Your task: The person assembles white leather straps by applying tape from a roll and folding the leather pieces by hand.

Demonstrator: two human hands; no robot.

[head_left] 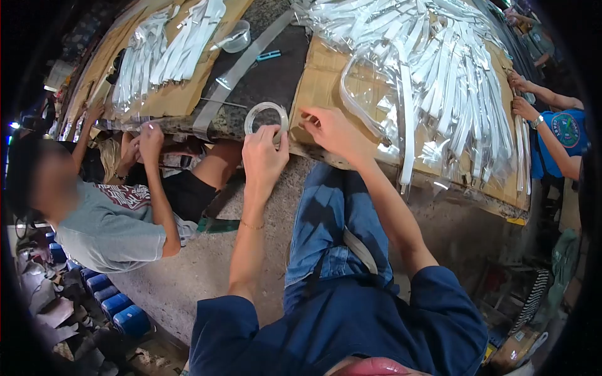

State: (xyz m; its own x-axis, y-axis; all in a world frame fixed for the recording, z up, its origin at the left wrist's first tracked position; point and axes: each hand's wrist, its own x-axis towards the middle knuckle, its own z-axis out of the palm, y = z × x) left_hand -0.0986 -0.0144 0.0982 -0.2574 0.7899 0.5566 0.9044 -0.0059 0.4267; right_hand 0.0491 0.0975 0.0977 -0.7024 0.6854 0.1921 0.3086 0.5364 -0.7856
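My left hand grips a roll of clear tape, its ring standing up above my fingers at the table's front edge. To the right of it, my right hand hangs over the cardboard's left edge with its fingers bent towards the roll; whether anything small is between the fingertips is too small to tell. Right of my hands, a large heap of white straps in clear plastic covers the cardboard sheet. One curved strap in plastic lies closest to my right hand.
A co-worker sits at the left, hands raised at the table edge. More white straps, a clear plastic cup and a blue clip lie on the table. Another person's arms reach in at the right.
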